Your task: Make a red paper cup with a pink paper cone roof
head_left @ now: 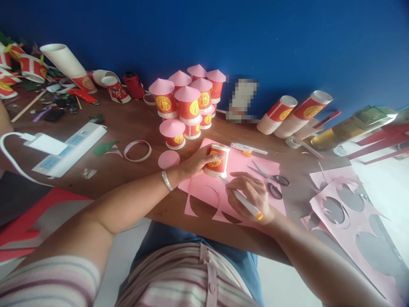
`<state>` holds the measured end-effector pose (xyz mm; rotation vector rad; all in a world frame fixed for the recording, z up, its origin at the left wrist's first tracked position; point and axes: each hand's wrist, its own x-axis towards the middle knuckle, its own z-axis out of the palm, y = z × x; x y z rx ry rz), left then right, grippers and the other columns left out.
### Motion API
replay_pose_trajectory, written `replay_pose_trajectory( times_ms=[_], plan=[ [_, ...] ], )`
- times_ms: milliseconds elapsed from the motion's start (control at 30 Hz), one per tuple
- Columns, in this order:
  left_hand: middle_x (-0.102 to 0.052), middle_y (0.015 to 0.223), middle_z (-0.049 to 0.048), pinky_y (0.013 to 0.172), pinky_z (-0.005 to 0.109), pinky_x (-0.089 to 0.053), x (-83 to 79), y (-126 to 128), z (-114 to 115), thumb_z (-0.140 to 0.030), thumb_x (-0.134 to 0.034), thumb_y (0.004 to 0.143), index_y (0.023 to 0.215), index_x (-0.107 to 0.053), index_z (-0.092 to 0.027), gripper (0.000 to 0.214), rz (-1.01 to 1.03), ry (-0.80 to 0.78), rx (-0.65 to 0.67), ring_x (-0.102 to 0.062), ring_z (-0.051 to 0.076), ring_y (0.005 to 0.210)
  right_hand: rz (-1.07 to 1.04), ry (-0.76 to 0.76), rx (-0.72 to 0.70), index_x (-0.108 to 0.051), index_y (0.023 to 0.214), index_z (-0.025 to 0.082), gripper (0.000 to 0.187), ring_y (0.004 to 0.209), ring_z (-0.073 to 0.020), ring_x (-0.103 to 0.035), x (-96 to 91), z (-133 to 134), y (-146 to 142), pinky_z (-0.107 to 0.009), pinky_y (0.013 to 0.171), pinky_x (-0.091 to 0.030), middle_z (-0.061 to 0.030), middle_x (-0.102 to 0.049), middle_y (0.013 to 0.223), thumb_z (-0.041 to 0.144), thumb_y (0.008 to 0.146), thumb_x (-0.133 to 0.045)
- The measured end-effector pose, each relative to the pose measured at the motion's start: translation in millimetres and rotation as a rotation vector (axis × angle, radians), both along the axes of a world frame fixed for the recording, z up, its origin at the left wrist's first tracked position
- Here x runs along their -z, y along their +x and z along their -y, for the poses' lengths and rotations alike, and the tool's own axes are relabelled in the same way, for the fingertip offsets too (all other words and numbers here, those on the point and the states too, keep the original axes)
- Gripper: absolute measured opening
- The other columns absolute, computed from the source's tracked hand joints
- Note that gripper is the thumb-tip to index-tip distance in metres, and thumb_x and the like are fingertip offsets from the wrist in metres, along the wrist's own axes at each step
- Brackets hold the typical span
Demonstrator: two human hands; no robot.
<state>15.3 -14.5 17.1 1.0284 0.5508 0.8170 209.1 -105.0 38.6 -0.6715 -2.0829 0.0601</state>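
Note:
A red and white paper cup (225,161) with a yellow print stands on a sheet of pink paper (238,160). My left hand (202,161) is wrapped round its side. In my right hand (248,189) is a white marker pen (247,205) with an orange end, its tip pointing at the paper by the cup's base. Scissors (268,175) with black handles lie open on the paper, right of that hand. Behind them rests another white pen (249,148), with an orange cap (247,154) close by. A pink paper disc (168,159) lies left of the cup.
Stacked red cups with pink cone tops (188,104) stand behind my left hand. A power strip (70,149) and a paper ring (137,151) lie left. Cup stacks (297,113), a tape roll (293,141) and pink paper with round holes (345,204) are right.

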Motion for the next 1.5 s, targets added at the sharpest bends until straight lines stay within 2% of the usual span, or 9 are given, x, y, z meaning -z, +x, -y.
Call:
replay_pose_trajectory(
  times_ms=[100,200,1067,1300,1500],
  plan=[
    [-0.069,0.100,0.0062,0.075,0.027,-0.051,0.0,-1.3,0.2,-0.041,-0.086,0.080,0.121,-0.069,-0.014,0.052,0.004,-0.015,0.006,-0.062,0.017,0.087,0.018,0.010,0.036,-0.057,0.099,0.024,0.024,0.062,-0.0137,-0.064,-0.5,-0.9,1.6,-0.030,0.066,-0.061,0.0028,-0.064,0.071,0.002,0.090,-0.061],
    [-0.069,0.098,0.0052,0.074,0.027,-0.051,1.4,-2.0,-0.2,-0.041,-0.086,0.080,0.119,-0.069,-0.014,0.051,0.006,-0.021,0.001,-0.062,0.016,0.085,0.034,0.030,0.043,-0.057,0.098,0.023,0.023,0.061,-0.0130,-0.062,-0.7,-1.1,1.8,-0.028,0.061,-0.056,0.0019,-0.064,0.071,0.001,0.090,-0.062],
    [-0.068,0.096,0.0043,0.074,0.026,-0.050,1.6,-3.0,-0.9,-0.042,-0.085,0.081,0.118,-0.070,-0.015,0.049,-0.024,0.008,0.022,-0.061,0.015,0.083,0.067,0.018,0.084,-0.057,0.100,0.024,0.024,0.060,-0.0128,-0.060,3.7,-0.1,1.7,-0.027,0.061,-0.053,0.0031,-0.066,0.073,0.003,0.091,-0.063],
    [-0.070,0.107,0.0074,0.078,0.029,-0.051,0.9,-3.6,-0.4,-0.043,-0.084,0.080,0.123,-0.069,-0.016,0.053,-0.047,0.009,0.003,-0.063,0.018,0.091,0.073,0.026,0.079,-0.056,0.099,0.023,0.023,0.061,-0.0125,-0.060,3.0,-0.7,1.6,-0.026,0.061,-0.052,0.0024,-0.065,0.073,0.002,0.091,-0.064],
    [-0.069,0.101,0.0056,0.077,0.028,-0.051,4.5,-3.9,-1.8,-0.041,-0.084,0.082,0.117,-0.071,-0.016,0.045,-0.029,0.024,0.019,-0.063,0.017,0.088,0.085,0.009,0.086,-0.055,0.096,0.023,0.023,0.059,-0.0112,-0.056,2.7,0.0,0.4,-0.025,0.058,-0.048,0.0035,-0.064,0.071,0.002,0.091,-0.061]
  ],
)
